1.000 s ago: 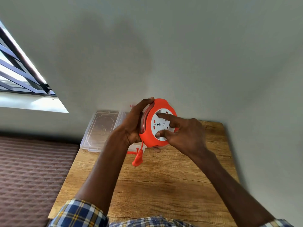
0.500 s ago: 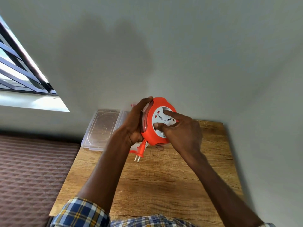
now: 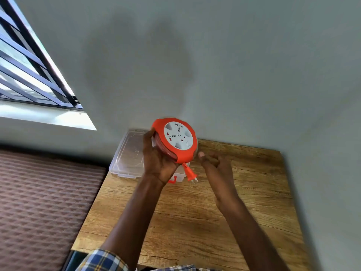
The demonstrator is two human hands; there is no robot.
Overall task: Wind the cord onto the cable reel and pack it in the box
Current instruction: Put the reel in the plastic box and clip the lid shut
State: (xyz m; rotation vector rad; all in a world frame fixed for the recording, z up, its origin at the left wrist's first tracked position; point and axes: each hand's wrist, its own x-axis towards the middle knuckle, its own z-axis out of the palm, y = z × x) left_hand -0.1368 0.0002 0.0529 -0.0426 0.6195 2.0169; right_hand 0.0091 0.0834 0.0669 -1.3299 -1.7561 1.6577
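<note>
Left hand [image 3: 158, 161] grips cable reel [image 3: 175, 139] above, perhaps, clear box [image 3: 127, 165]

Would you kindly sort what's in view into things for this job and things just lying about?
For the job:
cable reel
plug
clear box
box lid
left hand

Just there:
table
window
patterned surface

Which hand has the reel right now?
The left hand: its fingers wrap the orange reel at its left edge and hold it above the table. The right hand is open beside the reel, holding nothing.
</note>
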